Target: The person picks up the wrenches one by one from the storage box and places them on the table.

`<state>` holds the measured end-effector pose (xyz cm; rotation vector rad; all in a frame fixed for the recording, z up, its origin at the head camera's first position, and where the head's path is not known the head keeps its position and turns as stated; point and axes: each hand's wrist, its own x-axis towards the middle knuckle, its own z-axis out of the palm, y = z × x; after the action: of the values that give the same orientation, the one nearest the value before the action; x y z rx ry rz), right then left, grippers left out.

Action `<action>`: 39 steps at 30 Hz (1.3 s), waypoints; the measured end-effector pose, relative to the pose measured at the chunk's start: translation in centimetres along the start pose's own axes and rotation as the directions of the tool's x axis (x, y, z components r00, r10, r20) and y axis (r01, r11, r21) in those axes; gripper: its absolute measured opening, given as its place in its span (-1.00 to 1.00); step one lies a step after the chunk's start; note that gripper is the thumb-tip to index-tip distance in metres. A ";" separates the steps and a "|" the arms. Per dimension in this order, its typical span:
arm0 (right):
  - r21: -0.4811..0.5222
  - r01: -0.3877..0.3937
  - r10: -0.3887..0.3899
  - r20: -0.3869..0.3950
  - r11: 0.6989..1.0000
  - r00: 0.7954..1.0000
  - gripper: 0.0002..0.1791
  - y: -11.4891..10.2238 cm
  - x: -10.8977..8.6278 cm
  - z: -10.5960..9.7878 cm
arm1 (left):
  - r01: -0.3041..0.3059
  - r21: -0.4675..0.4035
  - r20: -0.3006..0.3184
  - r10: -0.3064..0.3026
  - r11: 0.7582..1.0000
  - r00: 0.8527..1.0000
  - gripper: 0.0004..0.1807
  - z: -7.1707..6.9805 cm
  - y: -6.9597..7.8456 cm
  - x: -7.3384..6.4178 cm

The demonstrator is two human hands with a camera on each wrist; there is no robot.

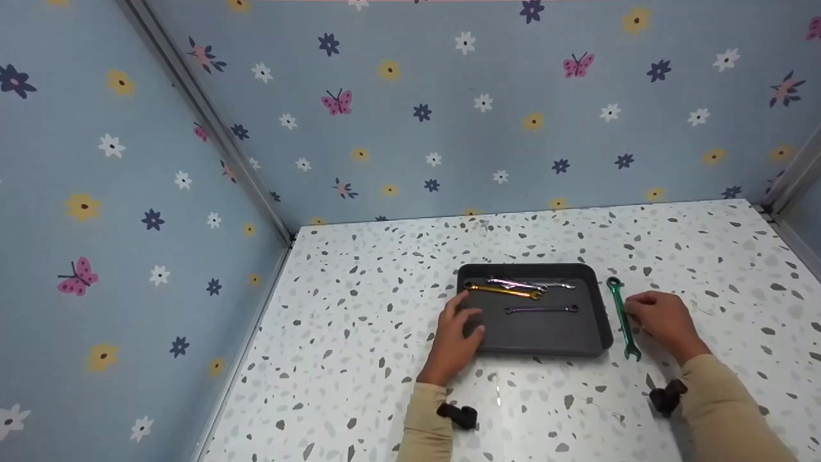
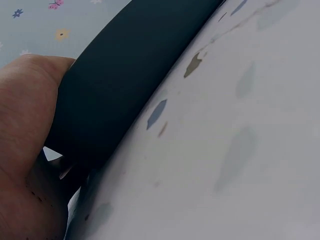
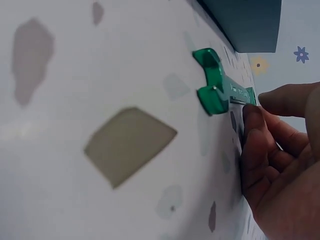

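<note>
Gleaming beside a matte, round-cornered tray (image 1: 545, 335): one slender green wrench (image 1: 622, 317).

Here's the left sleeve (image 1: 426, 414), plain beige, creases rippling across the fabric, ending at the wrist of a bare left hand (image 1: 454, 337)! And the right sleeve (image 1: 728, 407) matches it, same beige, long too, running to a bare right hand (image 1: 666, 321)! Now the gear: a stubby black left wrist camera (image 1: 460, 416), a chunky black right wrist camera (image 1: 667, 398)
</note>
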<state>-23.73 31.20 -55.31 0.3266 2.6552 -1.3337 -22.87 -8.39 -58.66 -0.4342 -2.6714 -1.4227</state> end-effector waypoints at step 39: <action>0.169 0.084 -0.100 0.090 0.982 0.991 -0.33 -5.3 -0.4 0.1 | 0.031 -0.028 0.023 -0.030 0.999 0.999 -0.64 0.0 -0.2 0.0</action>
<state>-24.70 27.99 -51.25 0.1537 2.5137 -1.5592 -22.88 -8.51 -58.81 -0.4156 -2.6899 -1.4741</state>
